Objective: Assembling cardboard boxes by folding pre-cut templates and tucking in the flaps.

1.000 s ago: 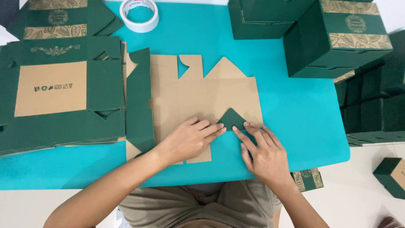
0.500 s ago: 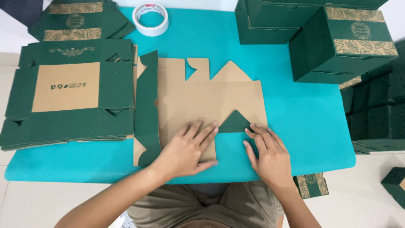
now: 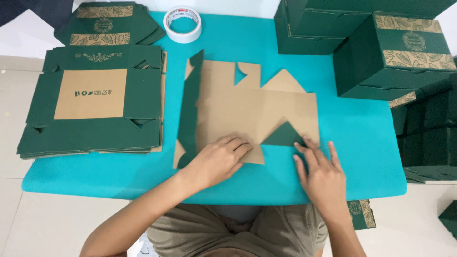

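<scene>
I was sitting at a low table (image 3: 371,143) with a bright turquoise top, and it took up most of my view. Under it the floor (image 3: 28,219) was pale cream tile with thin grout lines, pretty clean looking. Light was soft and even, no hard shadows anywhere. Something dark sat off in the far left corner (image 3: 28,9), couldn't tell what.

Box blank (image 3: 257,112): matt brown cardboard inside, dark green printed outside on the folded flaps. Stack of flat blanks (image 3: 90,102): same cardboard, matt green. Made-up boxes (image 3: 395,54): green card, gold leaf print. Table cover (image 3: 362,138): smooth matt turquoise. Tape roll (image 3: 182,24): white, slightly glossy.
</scene>
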